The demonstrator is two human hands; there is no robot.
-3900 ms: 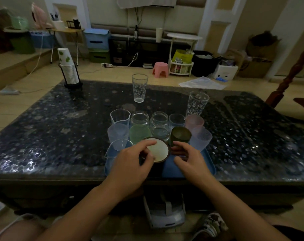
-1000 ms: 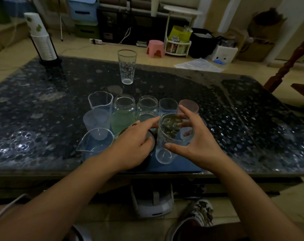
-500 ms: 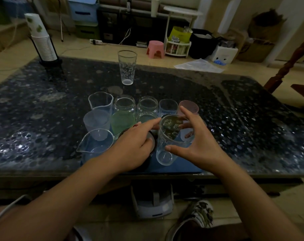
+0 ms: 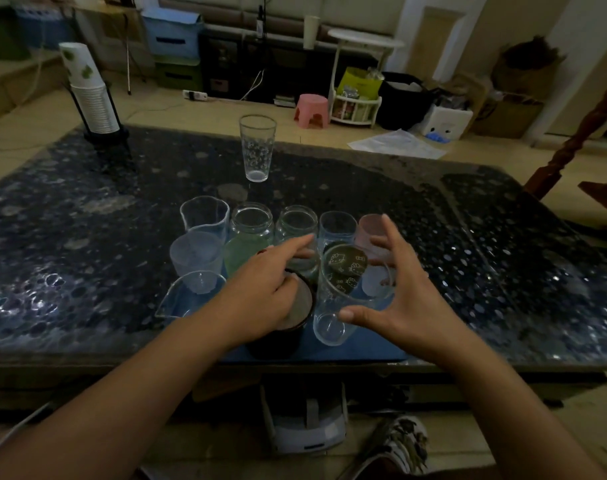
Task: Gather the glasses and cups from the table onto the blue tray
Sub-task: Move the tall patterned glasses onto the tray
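The blue tray sits at the near edge of the surface and already carries most of the vessels: clear beakers, jars, a pink cup and others, packed in rows.

One printed glass stands at the tray's front, its base on the blue. The right hand is spread wide around it — thumb near the lower wall, the other fingers arched past the far rim. Contact cannot be confirmed; the hand reads as open rather than gripping. The left hand lies loosely curled on the rim of a dark cup with a pale inside, just left of the printed glass, apparently steadying it; whether it clasps the cup cannot be told.

One tall clear glass remains off the tray. It stands upright, long axis vertical, well apart from the tray and directly beyond its far row, near the middle of the surface.

Governing relation: the tall glass lies straight ahead of both hands, past the crowded tray, slightly nearer the left hand's line. A reach to it must likely pass over the packed rims — risk of knocking a jar. Judged state: task nearly complete, one vessel outstanding. A paper cup stack stands at the far left corner.
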